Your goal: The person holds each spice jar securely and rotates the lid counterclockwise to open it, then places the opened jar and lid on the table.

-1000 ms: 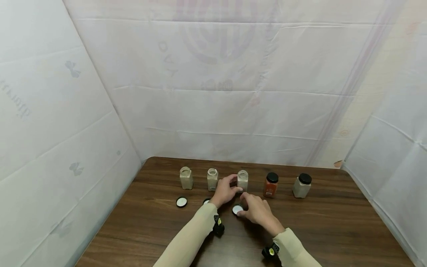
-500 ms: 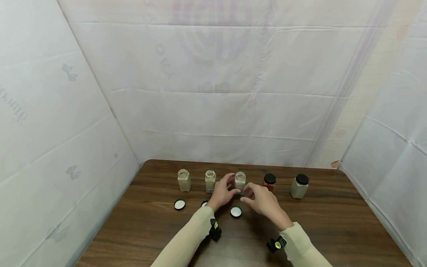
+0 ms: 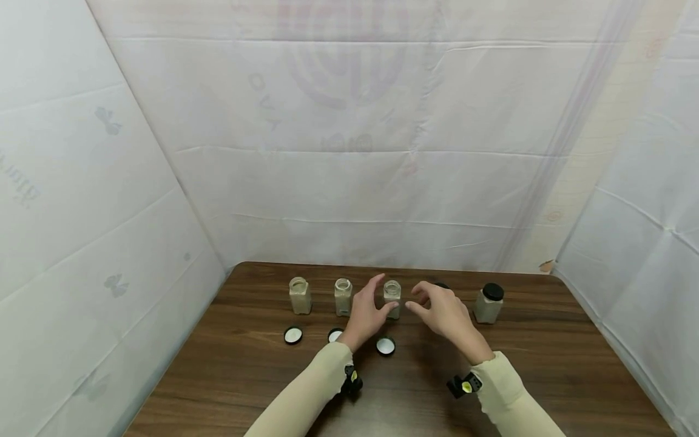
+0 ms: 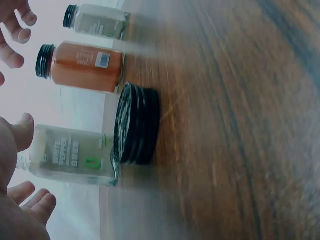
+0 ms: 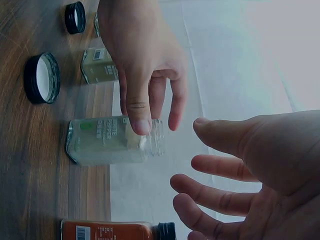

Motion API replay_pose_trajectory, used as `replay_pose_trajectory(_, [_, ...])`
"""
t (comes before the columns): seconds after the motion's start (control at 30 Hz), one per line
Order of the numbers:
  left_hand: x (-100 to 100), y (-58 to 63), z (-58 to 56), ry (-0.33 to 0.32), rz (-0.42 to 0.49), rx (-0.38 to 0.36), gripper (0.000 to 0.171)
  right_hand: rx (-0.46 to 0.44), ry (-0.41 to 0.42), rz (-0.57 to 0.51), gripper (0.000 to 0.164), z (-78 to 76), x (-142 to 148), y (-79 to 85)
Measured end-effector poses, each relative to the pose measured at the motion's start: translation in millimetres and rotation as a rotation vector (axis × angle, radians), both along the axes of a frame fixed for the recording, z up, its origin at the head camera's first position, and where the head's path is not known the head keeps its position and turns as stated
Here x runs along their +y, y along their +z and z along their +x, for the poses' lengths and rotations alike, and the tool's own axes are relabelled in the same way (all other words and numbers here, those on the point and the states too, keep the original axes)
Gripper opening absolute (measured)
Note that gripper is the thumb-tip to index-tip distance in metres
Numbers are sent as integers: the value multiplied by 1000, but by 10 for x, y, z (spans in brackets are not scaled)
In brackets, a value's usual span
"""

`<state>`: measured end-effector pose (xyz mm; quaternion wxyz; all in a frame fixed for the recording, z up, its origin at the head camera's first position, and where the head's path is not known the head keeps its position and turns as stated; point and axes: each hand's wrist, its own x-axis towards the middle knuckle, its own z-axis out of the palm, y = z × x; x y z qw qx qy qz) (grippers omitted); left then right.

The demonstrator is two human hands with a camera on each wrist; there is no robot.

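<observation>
The right hand (image 3: 445,311) has moved away from the black lid (image 3: 385,346) it was over a second ago, rightward and up, and now blocks most of the head camera's view of the orange-red jar (image 4: 85,67). Its thumb and fingers are parted in a loose curve, with nothing in them. The left hand (image 3: 364,312) has spread wider than before, its thumb and forefinger well apart on either side of the white pepper jar (image 5: 105,145); it has no grip on it, and whether skin meets glass I cannot tell. That jar stands upright and uncapped between the hands, with pale contents whose level is unclear; the lid lies in front of it, white liner up. To the left, the second jar (image 3: 343,298) and the end jar (image 3: 300,297) stand open with pale contents, a lid with a white liner (image 3: 335,334) and another upturned lid (image 3: 292,335) before them. Rightward, the orange-red jar and the pale jar (image 3: 488,308) wear black caps, all on the brown table (image 3: 246,388)
</observation>
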<state>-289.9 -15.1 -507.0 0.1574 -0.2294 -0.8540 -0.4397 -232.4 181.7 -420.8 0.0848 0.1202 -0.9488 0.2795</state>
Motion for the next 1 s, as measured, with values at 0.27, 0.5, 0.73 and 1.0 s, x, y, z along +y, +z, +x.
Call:
replay_pose_trajectory(0.27, [60, 30, 70, 14, -34, 36, 68, -1, -25, -10, 26, -4, 71, -35])
replay_pose_trajectory(0.5, [187, 110, 187, -16, -52, 193, 67, 43, -65, -40, 24, -8, 200, -79])
replay_pose_trajectory(0.73, [345, 161, 257, -62, -7, 296, 65, 82, -123, -58, 27, -35, 342, -97])
replay_pose_trajectory(1.0, [506, 164, 282, -86, -34, 292, 65, 169, -164, -70, 33, -45, 506, -109])
